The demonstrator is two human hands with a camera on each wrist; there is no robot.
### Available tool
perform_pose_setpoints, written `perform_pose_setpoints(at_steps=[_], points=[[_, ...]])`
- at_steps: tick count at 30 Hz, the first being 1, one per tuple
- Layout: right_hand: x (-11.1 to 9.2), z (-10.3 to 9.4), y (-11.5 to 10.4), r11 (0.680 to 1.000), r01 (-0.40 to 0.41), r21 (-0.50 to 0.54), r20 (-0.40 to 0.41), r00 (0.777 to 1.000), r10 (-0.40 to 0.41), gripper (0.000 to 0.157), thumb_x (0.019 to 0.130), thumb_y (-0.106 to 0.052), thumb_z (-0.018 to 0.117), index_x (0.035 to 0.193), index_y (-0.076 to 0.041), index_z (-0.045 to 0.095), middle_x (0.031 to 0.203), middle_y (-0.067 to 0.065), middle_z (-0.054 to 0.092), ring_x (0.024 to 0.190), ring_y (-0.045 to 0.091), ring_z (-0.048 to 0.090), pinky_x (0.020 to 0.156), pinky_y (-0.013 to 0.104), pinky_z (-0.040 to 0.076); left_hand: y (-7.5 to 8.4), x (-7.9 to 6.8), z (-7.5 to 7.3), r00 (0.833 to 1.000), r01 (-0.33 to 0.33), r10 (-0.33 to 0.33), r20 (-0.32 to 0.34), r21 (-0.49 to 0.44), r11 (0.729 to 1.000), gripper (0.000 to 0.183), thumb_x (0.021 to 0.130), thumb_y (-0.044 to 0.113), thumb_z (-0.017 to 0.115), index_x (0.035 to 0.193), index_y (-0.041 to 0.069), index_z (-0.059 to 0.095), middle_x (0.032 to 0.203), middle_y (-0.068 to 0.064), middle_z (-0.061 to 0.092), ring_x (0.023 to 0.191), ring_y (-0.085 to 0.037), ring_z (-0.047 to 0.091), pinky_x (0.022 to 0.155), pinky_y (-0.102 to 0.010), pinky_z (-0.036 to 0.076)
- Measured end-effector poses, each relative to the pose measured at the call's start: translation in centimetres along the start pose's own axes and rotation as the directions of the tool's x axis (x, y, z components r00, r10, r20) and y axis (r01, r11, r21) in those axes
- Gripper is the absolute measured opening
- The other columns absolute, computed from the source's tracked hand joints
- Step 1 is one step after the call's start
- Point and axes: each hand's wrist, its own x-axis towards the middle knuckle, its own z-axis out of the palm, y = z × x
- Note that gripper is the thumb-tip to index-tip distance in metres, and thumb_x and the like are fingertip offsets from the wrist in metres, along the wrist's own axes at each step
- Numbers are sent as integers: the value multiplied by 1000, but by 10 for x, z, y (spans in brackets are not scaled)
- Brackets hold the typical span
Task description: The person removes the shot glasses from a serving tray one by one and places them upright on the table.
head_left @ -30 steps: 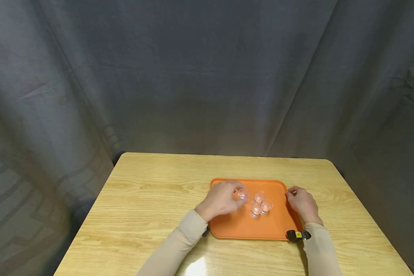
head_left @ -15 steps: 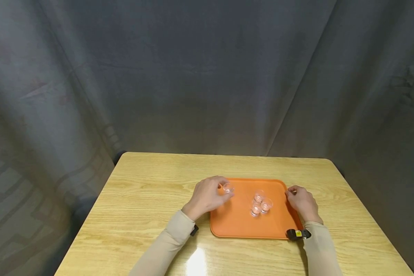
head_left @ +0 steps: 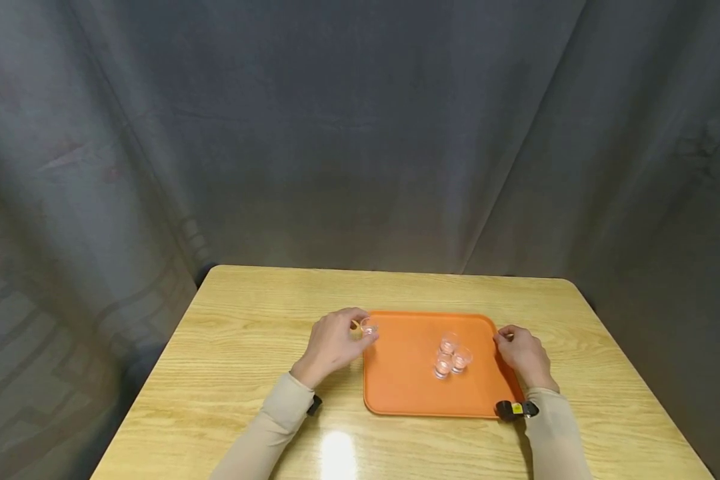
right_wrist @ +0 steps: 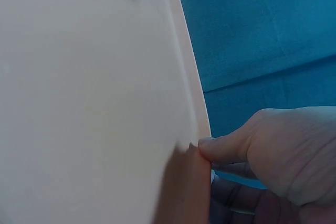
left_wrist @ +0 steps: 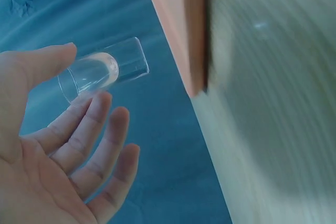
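Note:
A small clear shot glass [head_left: 369, 326] hangs at the tray's far left corner, pinched between thumb and fingers of my left hand [head_left: 334, 341]. In the left wrist view the thumb and fingertips grip one end of that glass [left_wrist: 126, 62], which is tilted and above the table. An orange tray [head_left: 402, 387] lies on the table, and my right hand [head_left: 525, 355] holds its right rim. The right wrist view has the thumb on top of the rim, with fingers partly hidden below. Several things stand together on the tray: a rear glass [head_left: 448, 342], a front glass [head_left: 442, 367] and a right glass [head_left: 461, 359].
The light wooden table [head_left: 264, 300] extends around the tray on all sides. A dark grey curtain [head_left: 360, 133] hangs behind the table and along both sides. Light glares off the tabletop near the front.
My left hand has carried the shot glass leftward, from beside the other glasses to the tray's left edge. The right hand keeps its hold on the rim, and the grouped glasses stay put.

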Motion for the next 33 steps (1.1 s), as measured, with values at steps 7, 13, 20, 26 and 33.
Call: perform_pose_setpoints(at_steps=[7,13,20,26,33], points=[[0,-1,0,1000,13,-6,-4,1000,-13,40,110,-26,53,132,6,62,119,29,68,96,38,60,80,46,48,-19,-7,-11,998,36,-34,-48,31,999,39,93,41,81,122,15,78,114,1,81,96,-18,76,75,-39,58],[-1,1,2,1000,11,-3,1,1000,-11,41,111,-27,52,133,6,61,118,28,67,95,37,59,79,45,47,-32,-15,-20,995,72,-69,-70,37,997,38,91,39,84,121,15,78,113,0,81,96,-19,76,73,-40,58],[-1,1,3,1000,16,-8,1,1000,-16,39,110,-26,54,131,6,63,114,26,68,93,35,60,78,43,48,-44,-28,-33,989,118,-113,-92,56,991,39,90,40,85,121,16,78,113,0,80,96,-20,77,72,-40,58],[1,1,3,1000,26,-6,-6,1000,-26,39,110,-26,54,131,6,63,115,27,68,93,35,60,77,43,47,-59,-37,-47,984,154,-146,-103,75,985,40,91,40,85,122,15,78,114,-2,80,96,-22,77,68,-38,56],[2,1,4,999,30,-11,-1,1000,-30,39,109,-26,55,131,6,63,117,28,69,94,36,61,76,42,48,-80,-48,-62,978,201,-193,-82,89,976,46,93,41,82,129,13,75,120,-4,79,102,-26,77,73,-43,58]])
